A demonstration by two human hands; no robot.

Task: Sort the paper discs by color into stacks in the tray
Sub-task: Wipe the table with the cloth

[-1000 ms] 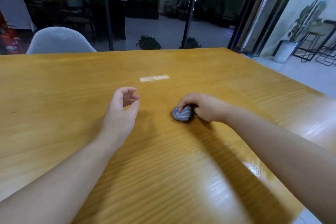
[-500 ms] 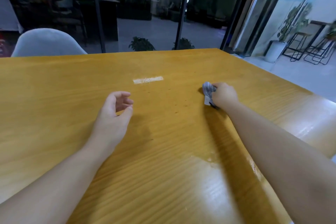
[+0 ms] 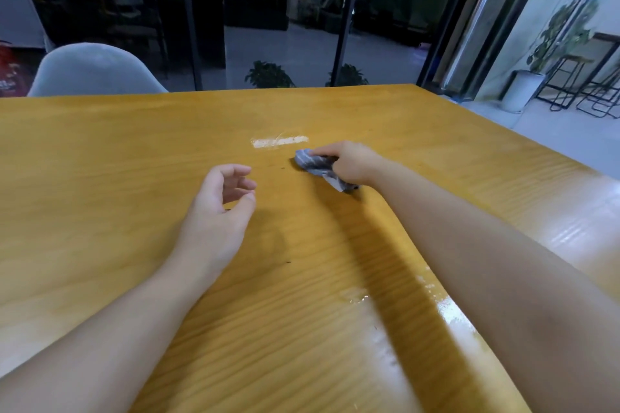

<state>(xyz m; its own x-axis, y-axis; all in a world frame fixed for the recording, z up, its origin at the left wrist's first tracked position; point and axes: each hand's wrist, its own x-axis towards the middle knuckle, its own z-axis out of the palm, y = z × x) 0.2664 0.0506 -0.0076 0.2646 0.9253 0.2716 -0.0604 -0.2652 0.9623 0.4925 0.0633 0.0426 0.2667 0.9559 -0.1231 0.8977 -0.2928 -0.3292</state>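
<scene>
Two hands over my yellow wooden bench — right hand clutching a crumpled grey-blue cloth against the wood, beside a white smear; left hand loosely curled, holding nothing.

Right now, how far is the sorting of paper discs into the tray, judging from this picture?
Nothing looks sorted: no paper discs and no tray show in the head view. In hand: the right hand grips a crumpled grey cloth pressed on the wooden table, beside a white smear; this looks like wiping. The left hand hovers, fingers loosely curled, holding nothing. The whole sorting appears left to do.
</scene>
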